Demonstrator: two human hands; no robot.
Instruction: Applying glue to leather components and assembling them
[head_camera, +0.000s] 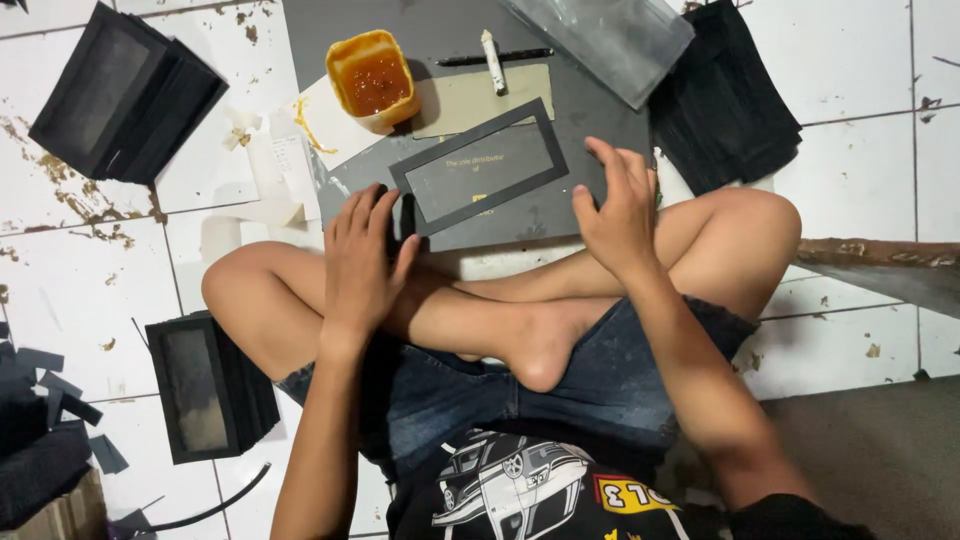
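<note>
I sit cross-legged on a tiled floor. A black rectangular card frame (481, 165) with a clear window lies tilted on a grey work board (590, 120) in front of my legs. My left hand (362, 262) rests with its fingers spread at the frame's near-left corner, touching the board's edge. At the frame's right end, my right hand (618, 212) has its fingers apart, fingertips on the board. Neither hand holds anything. A yellow tub of brown glue (373, 80) stands just beyond the frame.
Stacks of black window frames lie at far left (125, 95) and by my left knee (205, 385). Black sheets (730, 100) are piled at right, a clear plastic sleeve (610, 35) at the top. A white stick (493, 62) and black pen (495, 57) lie on the board.
</note>
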